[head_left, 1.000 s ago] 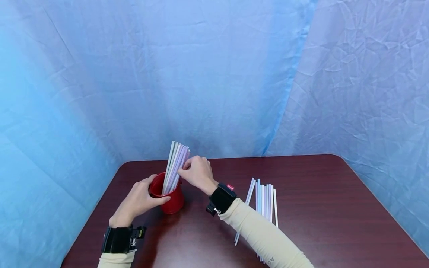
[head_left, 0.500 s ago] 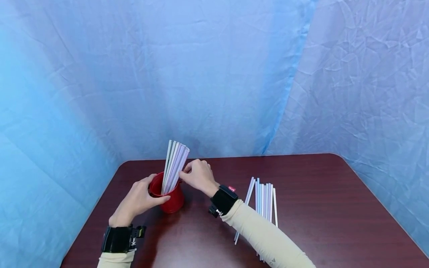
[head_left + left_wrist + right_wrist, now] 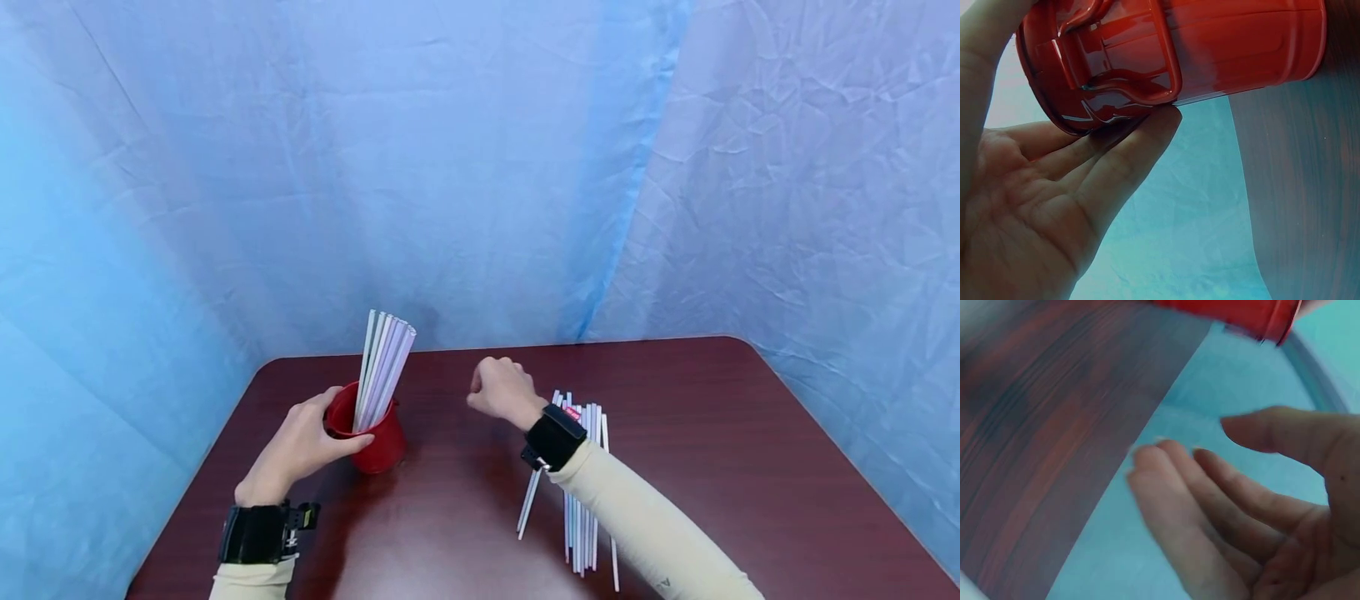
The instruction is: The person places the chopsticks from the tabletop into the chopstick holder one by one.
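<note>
We are seeing the right forearm covering the middle of the loose straws (image 3: pixel 581 533) lying on the table (image 3: pixel 750 467), and we are losing their near ends behind the sleeve. The red cup (image 3: pixel 375 437) is hiding the lower ends of the standing straws (image 3: pixel 381 367). In the left wrist view the cup's (image 3: pixel 1210 50) top is running off the frame. The right wrist view is blurring, so we are not making out the right hand's (image 3: pixel 1254 512) fingertips sharply.
</note>
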